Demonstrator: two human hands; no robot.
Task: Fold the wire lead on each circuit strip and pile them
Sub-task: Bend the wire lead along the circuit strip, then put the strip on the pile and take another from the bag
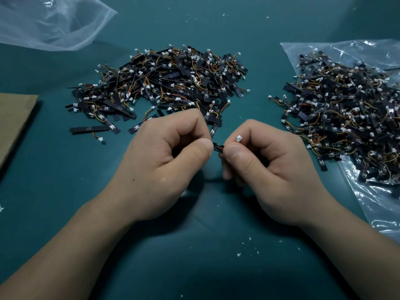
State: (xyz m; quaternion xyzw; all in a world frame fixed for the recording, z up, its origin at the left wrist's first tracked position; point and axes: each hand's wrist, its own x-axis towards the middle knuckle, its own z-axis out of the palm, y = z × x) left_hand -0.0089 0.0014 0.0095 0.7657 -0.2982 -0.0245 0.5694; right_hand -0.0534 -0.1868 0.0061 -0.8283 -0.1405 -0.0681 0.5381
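Observation:
A small black circuit strip (pixel 217 147) is held between both hands above the middle of the green mat. My left hand (pixel 166 161) pinches its left end between thumb and curled fingers. My right hand (pixel 262 161) pinches the right end, and the lead's white connector (pixel 238 138) sticks up above the thumb. Most of the strip and its wire are hidden by my fingers. A large pile of black strips with coloured wires (pixel 164 83) lies behind my left hand. A second pile (pixel 346 113) lies at the right on a clear plastic bag.
A clear plastic bag (pixel 381 204) spreads under the right pile toward the near right edge. Another crumpled clear bag (pixel 49 22) lies at the far left. A brown cardboard sheet (pixel 15 118) sits at the left edge. White crumbs dot the green mat (pixel 194 245).

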